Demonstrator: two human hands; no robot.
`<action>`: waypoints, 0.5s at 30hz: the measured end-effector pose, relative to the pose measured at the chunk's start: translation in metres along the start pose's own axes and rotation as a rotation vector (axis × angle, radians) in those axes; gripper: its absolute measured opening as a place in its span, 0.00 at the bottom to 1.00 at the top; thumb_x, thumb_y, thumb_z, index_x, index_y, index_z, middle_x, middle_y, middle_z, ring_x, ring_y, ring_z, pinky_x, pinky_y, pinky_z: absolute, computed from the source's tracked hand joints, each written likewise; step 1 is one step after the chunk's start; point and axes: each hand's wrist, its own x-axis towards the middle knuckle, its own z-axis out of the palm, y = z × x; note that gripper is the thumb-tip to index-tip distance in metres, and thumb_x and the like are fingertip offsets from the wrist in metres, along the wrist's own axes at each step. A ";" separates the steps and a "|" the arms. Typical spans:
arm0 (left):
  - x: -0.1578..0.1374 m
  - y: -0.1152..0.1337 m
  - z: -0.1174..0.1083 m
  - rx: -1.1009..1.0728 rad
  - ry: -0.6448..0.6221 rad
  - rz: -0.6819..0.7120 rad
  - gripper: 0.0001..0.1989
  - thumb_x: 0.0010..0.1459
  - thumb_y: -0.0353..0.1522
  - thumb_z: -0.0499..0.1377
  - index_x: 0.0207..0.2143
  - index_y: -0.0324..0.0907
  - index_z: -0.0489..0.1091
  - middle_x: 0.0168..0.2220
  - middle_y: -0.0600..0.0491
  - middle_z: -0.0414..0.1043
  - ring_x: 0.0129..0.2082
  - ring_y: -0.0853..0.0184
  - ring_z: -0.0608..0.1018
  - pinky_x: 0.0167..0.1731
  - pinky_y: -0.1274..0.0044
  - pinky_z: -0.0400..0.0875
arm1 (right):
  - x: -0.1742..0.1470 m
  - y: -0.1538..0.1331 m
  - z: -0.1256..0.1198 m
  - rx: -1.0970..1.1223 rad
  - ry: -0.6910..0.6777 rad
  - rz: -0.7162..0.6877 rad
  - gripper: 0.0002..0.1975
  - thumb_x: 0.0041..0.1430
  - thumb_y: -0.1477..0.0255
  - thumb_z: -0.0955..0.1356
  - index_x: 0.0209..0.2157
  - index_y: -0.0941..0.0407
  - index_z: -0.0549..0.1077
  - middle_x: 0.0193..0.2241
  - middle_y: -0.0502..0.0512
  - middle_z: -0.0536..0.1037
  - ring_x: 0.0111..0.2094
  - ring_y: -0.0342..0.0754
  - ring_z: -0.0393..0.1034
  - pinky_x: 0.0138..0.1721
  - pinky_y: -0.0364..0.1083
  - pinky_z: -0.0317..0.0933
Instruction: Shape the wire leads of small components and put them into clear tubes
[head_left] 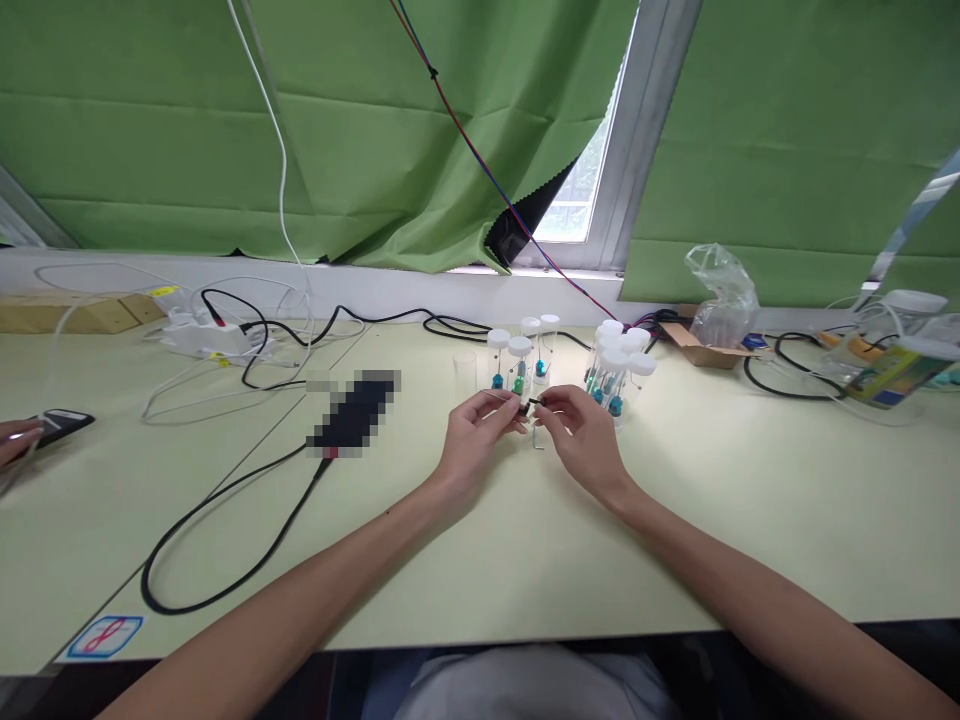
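Note:
My left hand [484, 430] is closed in a pinch on a small black piece [524, 408], too small to name more exactly. Opposite it, my right hand [581, 430] pinches another small dark piece [535, 402], and the fingertips of both hands nearly meet. Just under them lies a thin bent metal rod [538, 446], shaped like a hex key. Clear tubes with white caps [519, 346] and blue or green bits inside stand right behind my hands. An uncapped clear cup [464, 372] is behind my left hand. More capped tubes [615, 362] cluster behind my right hand.
A dark pixelated device [355, 412] with a looped black cable [217, 605] lies left. Farther left are a white power strip [202, 335] and another person's hand [19, 442] by a phone [64, 425]. A cardboard box [701, 348] and a labelled jar [904, 370] stand right.

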 end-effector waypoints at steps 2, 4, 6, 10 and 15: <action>-0.001 0.003 0.002 -0.038 0.024 -0.003 0.13 0.50 0.38 0.69 0.32 0.38 0.75 0.33 0.51 0.75 0.30 0.68 0.78 0.41 0.70 0.75 | -0.001 -0.002 0.001 0.013 0.011 -0.020 0.09 0.61 0.65 0.70 0.40 0.54 0.72 0.37 0.55 0.76 0.38 0.50 0.75 0.41 0.52 0.75; -0.002 0.005 0.004 -0.067 0.049 -0.005 0.13 0.50 0.38 0.69 0.32 0.38 0.75 0.33 0.52 0.75 0.31 0.68 0.78 0.41 0.71 0.75 | -0.002 -0.003 0.001 0.029 0.013 -0.035 0.08 0.61 0.66 0.70 0.40 0.54 0.72 0.37 0.55 0.76 0.37 0.49 0.74 0.41 0.51 0.75; -0.003 0.006 0.005 -0.087 0.070 -0.012 0.13 0.49 0.37 0.69 0.32 0.38 0.75 0.32 0.52 0.75 0.31 0.69 0.78 0.42 0.71 0.75 | -0.002 -0.005 0.001 0.034 0.010 -0.047 0.08 0.61 0.66 0.70 0.40 0.54 0.72 0.37 0.55 0.75 0.37 0.48 0.74 0.40 0.51 0.75; -0.003 0.006 0.005 -0.110 0.092 -0.040 0.13 0.48 0.37 0.70 0.33 0.38 0.75 0.32 0.52 0.76 0.31 0.69 0.78 0.43 0.71 0.75 | -0.003 -0.006 0.001 0.020 0.004 -0.064 0.07 0.61 0.66 0.70 0.40 0.53 0.73 0.37 0.55 0.75 0.38 0.49 0.74 0.40 0.50 0.75; -0.003 0.005 0.005 -0.117 0.080 -0.055 0.13 0.50 0.38 0.69 0.33 0.38 0.75 0.33 0.51 0.77 0.32 0.69 0.79 0.45 0.70 0.75 | -0.004 -0.006 0.002 0.030 -0.023 -0.075 0.08 0.61 0.65 0.69 0.41 0.53 0.72 0.37 0.55 0.75 0.38 0.49 0.74 0.40 0.50 0.76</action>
